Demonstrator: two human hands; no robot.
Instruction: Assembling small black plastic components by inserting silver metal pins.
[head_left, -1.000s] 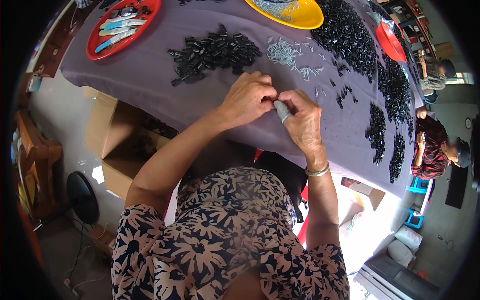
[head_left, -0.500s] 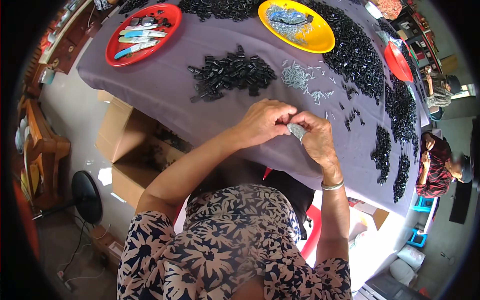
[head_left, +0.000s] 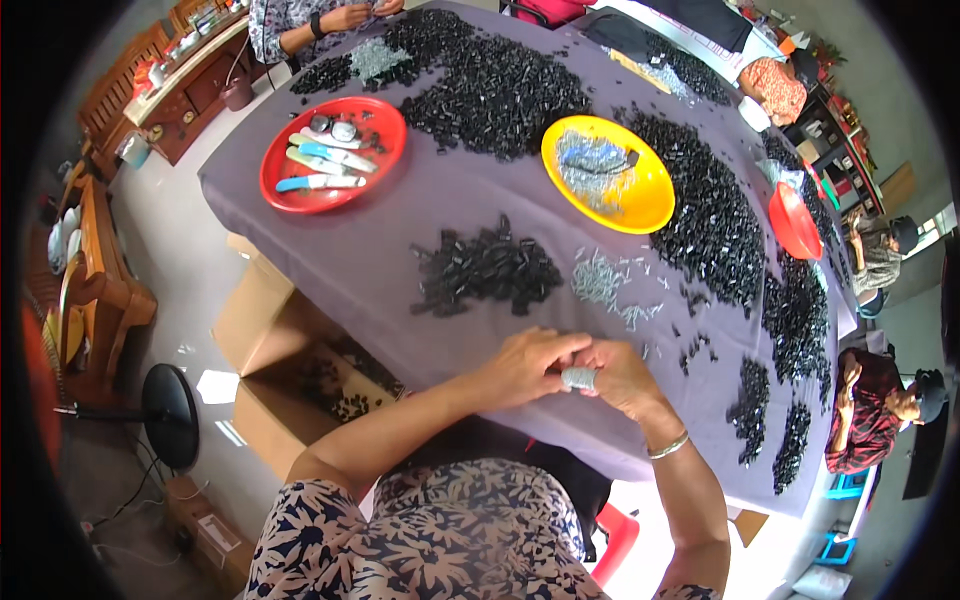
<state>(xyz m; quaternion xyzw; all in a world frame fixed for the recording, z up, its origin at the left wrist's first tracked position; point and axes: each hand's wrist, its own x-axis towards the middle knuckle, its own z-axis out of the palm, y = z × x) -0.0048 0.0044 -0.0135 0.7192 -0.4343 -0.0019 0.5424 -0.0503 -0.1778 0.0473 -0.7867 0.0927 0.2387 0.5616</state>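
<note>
Over the near edge of the cloth-covered table, my left hand and my right hand meet with fingertips together. A grey-white wrapping encircles what looks like my right thumb. Both hands are closed in a pinch; whatever lies between the fingers is hidden or too small to name. Just beyond them is a pile of small black plastic parts. Right of that pile lie loose small silvery pins, some scattered toward my right hand.
A red plate carries blue-and-white-handled tools; a yellow dish holds more pins. Large heaps of black parts spread across the far and right table. An open cardboard box stands below the left edge. Other people sit around the table.
The view has tilted up, so the table and hands sit lower in the picture and more of the far side shows. My hands stay together; the right one has turned, showing the wrapping from another side.
</note>
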